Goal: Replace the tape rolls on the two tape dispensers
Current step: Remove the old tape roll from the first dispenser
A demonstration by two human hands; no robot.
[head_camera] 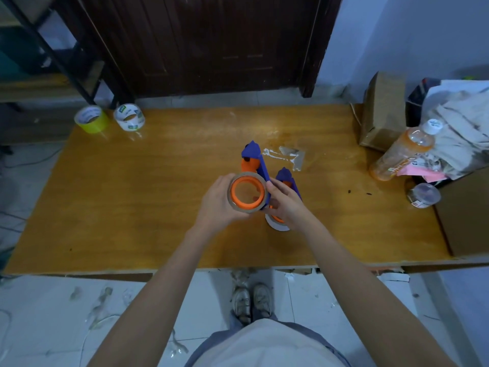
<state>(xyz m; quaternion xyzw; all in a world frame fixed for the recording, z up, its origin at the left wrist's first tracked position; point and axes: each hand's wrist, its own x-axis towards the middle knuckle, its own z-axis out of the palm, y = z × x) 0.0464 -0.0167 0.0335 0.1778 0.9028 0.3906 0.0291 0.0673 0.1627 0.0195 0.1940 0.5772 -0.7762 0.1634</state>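
Observation:
I hold a blue and orange tape dispenser (254, 157) above the wooden table (148, 202), its nose pointing away. A nearly used-up brown cardboard roll (247, 210) sits on its orange hub. My left hand (215, 205) wraps around that roll from the left. My right hand (287, 205) grips the dispenser's blue frame on the right. A second blue and orange dispenser (284, 177) lies on the table under my right hand, with a white roll (276, 226) on it. Two fresh rolls stand at the far left corner: a yellow roll (92, 120) and a white printed roll (129, 117).
A cardboard box (381, 112), a plastic bottle of orange drink (399, 154), a small lidded jar (423, 196) and crumpled paper (460, 123) crowd the table's right end. Torn tape scraps (287, 154) lie behind the dispensers. A dark door stands beyond the table.

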